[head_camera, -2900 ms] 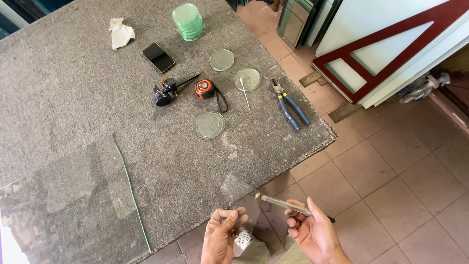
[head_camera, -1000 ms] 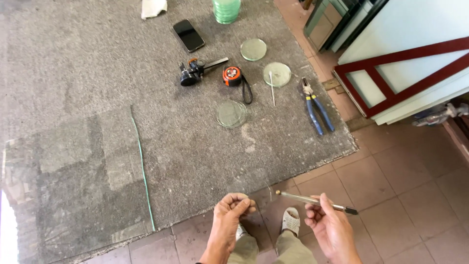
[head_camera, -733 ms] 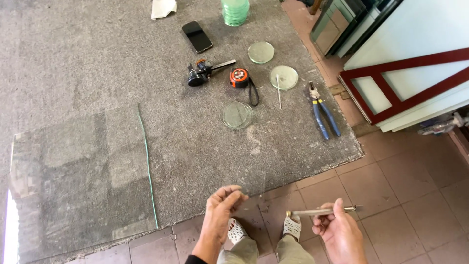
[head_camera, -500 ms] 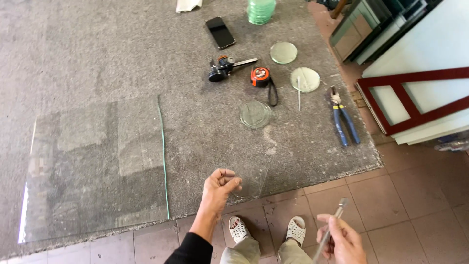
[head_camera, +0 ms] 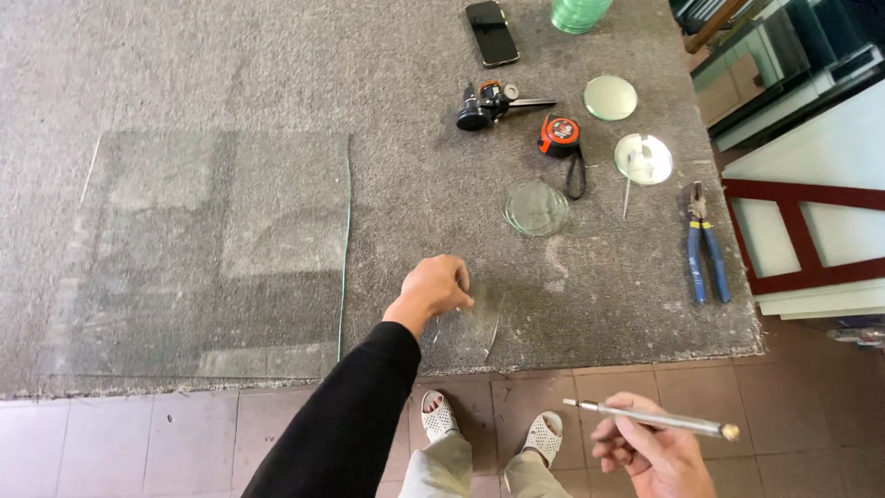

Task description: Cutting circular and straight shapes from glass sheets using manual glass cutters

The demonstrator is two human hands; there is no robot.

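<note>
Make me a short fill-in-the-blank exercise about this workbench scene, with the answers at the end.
1. The right hand holds a slim metal ____ with a brass-coloured tip.
2. The left hand rests on a small clear piece of ____ near the table's front edge.
3. The pliers at the right side of the grey felt table have ____ handles.
4. The tape measure lies just right of a black suction tool and is coloured ____ and black.

Answers: glass cutter; glass; blue; orange

L hand (head_camera: pixel 435 286) on glass piece (head_camera: pixel 468 325), R hand (head_camera: pixel 650 452) – cutter (head_camera: pixel 650 420)
</note>
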